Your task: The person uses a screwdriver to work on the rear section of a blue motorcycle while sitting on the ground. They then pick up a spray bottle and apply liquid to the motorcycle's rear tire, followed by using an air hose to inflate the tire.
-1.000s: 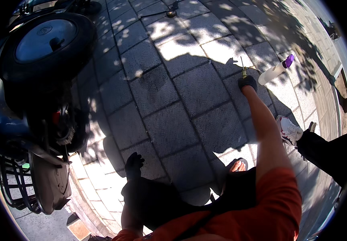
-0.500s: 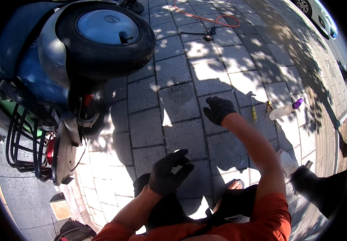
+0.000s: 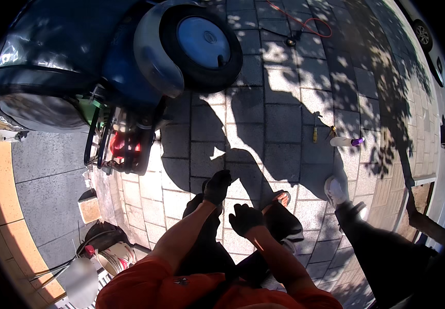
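My left hand [image 3: 217, 187], in a black glove, is raised over my knee with its fingers pressed together and nothing visible in them. Lower and to the right, my black-gloved right hand [image 3: 245, 219] is held with bent, slightly parted fingers, also without a thing in them. Neither hand touches the scooter [image 3: 125, 67], which leans over at the upper left, its wheel [image 3: 200, 44] turned up toward me. On the paving farther right lie a screwdriver [image 3: 315, 135] with a yellow handle and a whitish bottle [image 3: 341, 141] with a purple cap.
A red hose [image 3: 317, 19] with a black gauge [image 3: 290, 42] lies on the far paving. Another person's dark-trousered leg [image 3: 371, 247] and white shoe [image 3: 336, 190] stand at the right. A bucket [image 3: 115, 259] sits at the lower left. A parked car [image 3: 438, 62] shows far right.
Both hands have drawn closer together; the right came back toward my body and the left fingers closed up. My view has shifted, so the scooter appears farther right.
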{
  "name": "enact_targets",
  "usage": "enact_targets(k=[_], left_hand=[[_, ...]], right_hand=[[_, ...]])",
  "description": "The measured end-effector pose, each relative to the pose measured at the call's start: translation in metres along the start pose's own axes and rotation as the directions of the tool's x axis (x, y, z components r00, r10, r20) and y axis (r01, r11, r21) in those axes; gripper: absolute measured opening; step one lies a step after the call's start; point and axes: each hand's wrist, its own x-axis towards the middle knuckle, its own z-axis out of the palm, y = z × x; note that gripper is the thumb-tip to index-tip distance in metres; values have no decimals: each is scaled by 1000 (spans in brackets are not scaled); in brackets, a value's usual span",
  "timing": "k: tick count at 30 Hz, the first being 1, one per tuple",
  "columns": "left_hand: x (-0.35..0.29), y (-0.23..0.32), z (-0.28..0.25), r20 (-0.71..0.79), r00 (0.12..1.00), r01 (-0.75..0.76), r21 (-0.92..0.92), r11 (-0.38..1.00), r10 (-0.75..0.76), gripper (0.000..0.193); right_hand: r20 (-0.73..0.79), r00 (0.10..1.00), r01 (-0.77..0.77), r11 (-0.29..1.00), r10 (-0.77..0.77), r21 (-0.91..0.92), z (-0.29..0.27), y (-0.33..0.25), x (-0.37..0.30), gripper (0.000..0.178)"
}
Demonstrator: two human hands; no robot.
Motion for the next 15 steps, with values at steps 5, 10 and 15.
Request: enact_targets(k=[5, 10, 15], left_hand=[[-58, 42, -23, 50, 976, 217, -216, 952, -211, 27], [-79, 200, -40, -39, 873, 424, -431, 796, -486, 21], [-51, 283, -76, -132, 970, 150, -338, 929, -204, 30]], right_hand=[[24, 999, -29, 998, 28, 62, -18, -23, -97, 38], [18, 999, 25, 993, -27, 113, -117, -42, -158, 43], [-205, 979, -2, 997, 16, 71, -221, -22, -173, 51]])
